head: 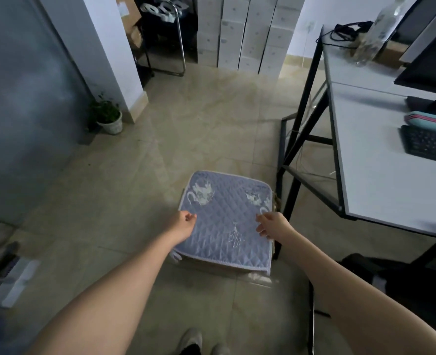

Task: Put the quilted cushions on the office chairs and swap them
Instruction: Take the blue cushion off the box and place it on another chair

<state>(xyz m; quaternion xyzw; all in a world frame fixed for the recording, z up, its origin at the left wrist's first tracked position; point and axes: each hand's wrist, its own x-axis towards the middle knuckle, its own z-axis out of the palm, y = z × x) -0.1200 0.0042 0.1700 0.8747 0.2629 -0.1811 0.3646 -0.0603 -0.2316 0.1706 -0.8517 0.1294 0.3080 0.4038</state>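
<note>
A pale blue quilted cushion (225,213) with white embroidered figures lies flat on a low seat in front of me; the seat under it is almost fully hidden. My left hand (184,224) rests at the cushion's left edge with fingers curled loosely, holding nothing that I can see. Over the cushion's right side hovers my right hand (270,224), fingers spread and bent down toward the fabric. A dark office chair (380,272) shows partly at the lower right.
A white desk (380,170) on a black frame stands at the right, bearing a keyboard (429,144) and a monitor base. Stacked white boxes (250,34) line the far wall. A potted plant (109,119) sits by the pillar at left. Tiled floor stretches ahead.
</note>
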